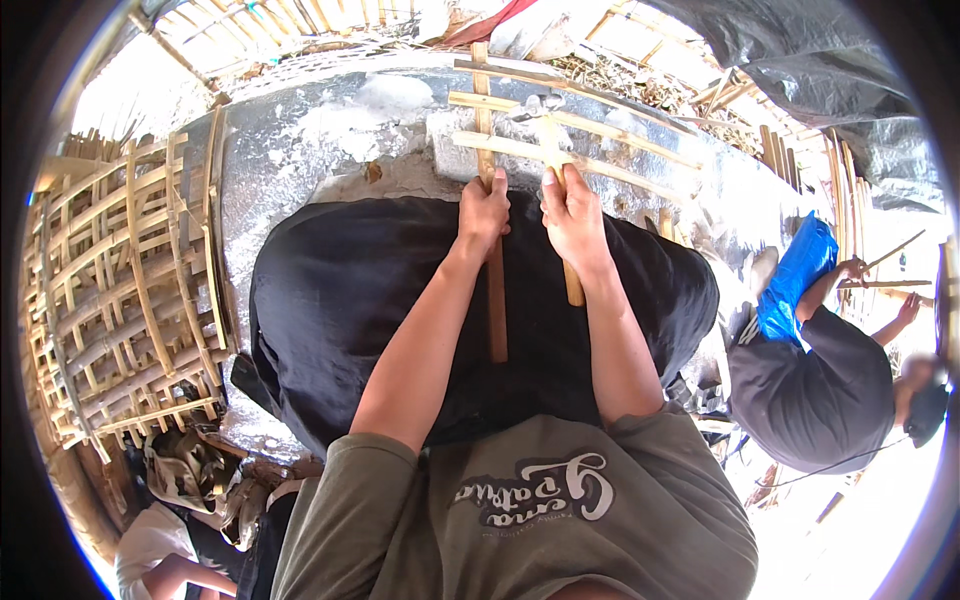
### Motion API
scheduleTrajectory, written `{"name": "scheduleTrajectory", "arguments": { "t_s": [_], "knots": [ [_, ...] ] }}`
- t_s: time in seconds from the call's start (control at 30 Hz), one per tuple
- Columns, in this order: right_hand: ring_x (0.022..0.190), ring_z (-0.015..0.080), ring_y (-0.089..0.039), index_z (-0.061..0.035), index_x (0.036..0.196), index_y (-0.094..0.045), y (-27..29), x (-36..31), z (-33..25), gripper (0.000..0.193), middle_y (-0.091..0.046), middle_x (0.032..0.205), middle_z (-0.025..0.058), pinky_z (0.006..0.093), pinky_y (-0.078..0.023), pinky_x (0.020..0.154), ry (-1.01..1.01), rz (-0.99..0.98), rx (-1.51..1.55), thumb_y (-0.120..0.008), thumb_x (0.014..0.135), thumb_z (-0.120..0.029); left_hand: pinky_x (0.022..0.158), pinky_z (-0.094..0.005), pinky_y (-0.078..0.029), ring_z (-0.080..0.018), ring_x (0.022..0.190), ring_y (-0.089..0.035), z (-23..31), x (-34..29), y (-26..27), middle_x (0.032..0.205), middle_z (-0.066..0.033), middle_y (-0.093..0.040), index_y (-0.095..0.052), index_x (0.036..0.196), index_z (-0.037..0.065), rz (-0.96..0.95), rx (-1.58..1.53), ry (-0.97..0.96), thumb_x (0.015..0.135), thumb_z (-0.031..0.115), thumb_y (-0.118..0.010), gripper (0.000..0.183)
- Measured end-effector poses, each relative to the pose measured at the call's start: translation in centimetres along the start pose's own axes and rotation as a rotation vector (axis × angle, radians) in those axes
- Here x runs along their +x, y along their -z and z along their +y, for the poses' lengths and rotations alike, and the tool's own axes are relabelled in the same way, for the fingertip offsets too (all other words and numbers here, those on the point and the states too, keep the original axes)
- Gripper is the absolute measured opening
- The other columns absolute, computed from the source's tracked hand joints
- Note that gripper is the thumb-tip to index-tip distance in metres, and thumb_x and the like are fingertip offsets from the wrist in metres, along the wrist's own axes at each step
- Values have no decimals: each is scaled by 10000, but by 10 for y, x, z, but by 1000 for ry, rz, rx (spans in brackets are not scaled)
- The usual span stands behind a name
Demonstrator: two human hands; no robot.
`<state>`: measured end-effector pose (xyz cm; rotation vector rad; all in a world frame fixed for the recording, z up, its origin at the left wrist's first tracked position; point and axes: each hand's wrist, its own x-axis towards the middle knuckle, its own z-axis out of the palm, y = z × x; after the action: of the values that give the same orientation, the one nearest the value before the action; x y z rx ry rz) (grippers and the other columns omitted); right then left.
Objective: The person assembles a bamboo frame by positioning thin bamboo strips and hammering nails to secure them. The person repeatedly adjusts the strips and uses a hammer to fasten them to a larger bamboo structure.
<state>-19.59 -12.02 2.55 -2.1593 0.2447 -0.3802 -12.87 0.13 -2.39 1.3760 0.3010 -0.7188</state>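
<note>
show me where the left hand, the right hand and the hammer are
left hand (484, 212), head view, on the back of the hand gripping a bamboo slat.
right hand (572, 215), head view, on the back of the hand around the handle.
hammer (536, 106), head view, on its metal head.

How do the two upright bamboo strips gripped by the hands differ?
The left strip, under the left hand, is darker brown and reaches further down over the black cloth. The right strip, under the right hand, is paler and ends higher. Both cross the pale horizontal slats.

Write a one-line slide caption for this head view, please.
Left hand and right hand each grip a bamboo slat of a lattice frame over a black-draped lap.
</note>
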Motion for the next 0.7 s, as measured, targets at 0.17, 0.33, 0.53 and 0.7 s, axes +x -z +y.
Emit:
{"name": "scheduleTrajectory", "arguments": {
  "t_s": [0.17,0.33,0.53,0.7],
  "knots": [
    [539,249,-585,16,1011,-550,-14,3,0,110,-540,742,125,358,-468,476,274,16,-306,-549,995,-92,403,-300,-431,-104,460,-458,1,-3,-3,637,-9,-496,-526,942,28,40,41,-37,1027,369,-521,351],
    [569,337,-596,67,1057,-548,-10,10,-39,154,-575,809,170,402,-483,496,242,104,-362,-578,967,-55,408,-302,-441,-122,471,-475,-2,11,2,661,-22,-518,-535,993,-1,1,19,-111,1033,362,-510,366],
    [589,481,-609,-1,1126,-498,-24,6,-36,214,-621,688,262,568,-479,514,-108,21,-325,-564,981,-144,398,-299,-431,-123,468,-485,-2,10,-1,645,-27,-519,-549,957,-8,11,85,-154,1035,347,-509,366],
    [639,466,-625,12,1109,-507,-14,6,-58,165,-623,712,272,516,-499,511,64,79,-249,-543,982,-87,403,-307,-442,-128,464,-499,-7,13,4,634,-35,-529,-568,920,-18,-25,126,-227,1017,363,-538,394]
  ]
}}
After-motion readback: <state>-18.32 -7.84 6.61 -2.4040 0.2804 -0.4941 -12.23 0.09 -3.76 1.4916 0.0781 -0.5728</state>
